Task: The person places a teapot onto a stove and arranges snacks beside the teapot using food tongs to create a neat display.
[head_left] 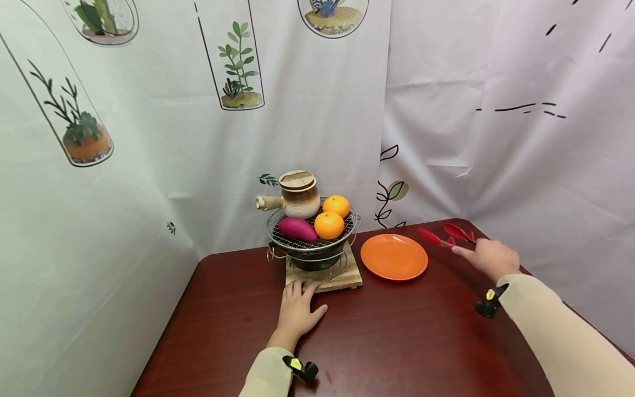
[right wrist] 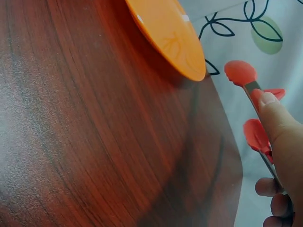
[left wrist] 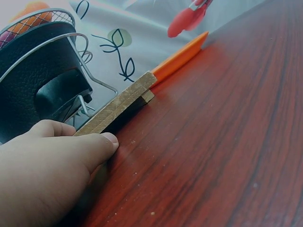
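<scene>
My right hand grips a pair of tongs with red tips and metal arms, held above the table's right side. The tips stand apart with nothing between them. My left hand rests its fingertips at the front edge of a wooden board, thumb spread to the side. On that board stands a black tabletop grill with a wire mesh. Its mesh bears a purple sweet potato, an orange, a second orange and a small brown-and-white pot with a wooden lid.
An orange plate lies on the dark red wooden table, right of the board and left of the tongs. White cloth with printed plants hangs behind the table and along both sides.
</scene>
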Tool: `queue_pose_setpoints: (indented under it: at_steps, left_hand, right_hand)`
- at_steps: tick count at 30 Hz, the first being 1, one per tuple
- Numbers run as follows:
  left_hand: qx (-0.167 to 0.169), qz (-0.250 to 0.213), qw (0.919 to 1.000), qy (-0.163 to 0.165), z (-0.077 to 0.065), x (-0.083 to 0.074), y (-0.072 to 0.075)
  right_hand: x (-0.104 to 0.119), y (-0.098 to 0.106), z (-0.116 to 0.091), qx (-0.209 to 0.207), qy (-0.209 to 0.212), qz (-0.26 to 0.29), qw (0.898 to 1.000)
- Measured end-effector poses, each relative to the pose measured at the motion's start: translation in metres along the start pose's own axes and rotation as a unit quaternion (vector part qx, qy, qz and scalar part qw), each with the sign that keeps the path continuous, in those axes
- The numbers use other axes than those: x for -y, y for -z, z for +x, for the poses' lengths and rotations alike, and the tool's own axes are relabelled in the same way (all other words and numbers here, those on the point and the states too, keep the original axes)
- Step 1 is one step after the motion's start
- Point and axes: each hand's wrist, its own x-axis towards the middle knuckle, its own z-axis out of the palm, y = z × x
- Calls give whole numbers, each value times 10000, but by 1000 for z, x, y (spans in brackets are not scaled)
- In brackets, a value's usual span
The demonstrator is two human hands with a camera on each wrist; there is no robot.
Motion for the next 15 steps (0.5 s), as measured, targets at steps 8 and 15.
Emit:
queue_pose_setpoints:
  at_steps: [8,15]
  left_hand:
    - [-19,-10,10000,9,-1,0,1]
    - [-13,-25,10000,3,0,-1,1]
  right_hand:
    - [0,-8,1,128,-41,36,9999]
    - [-4,-15,1,173,-31,-4,9998]
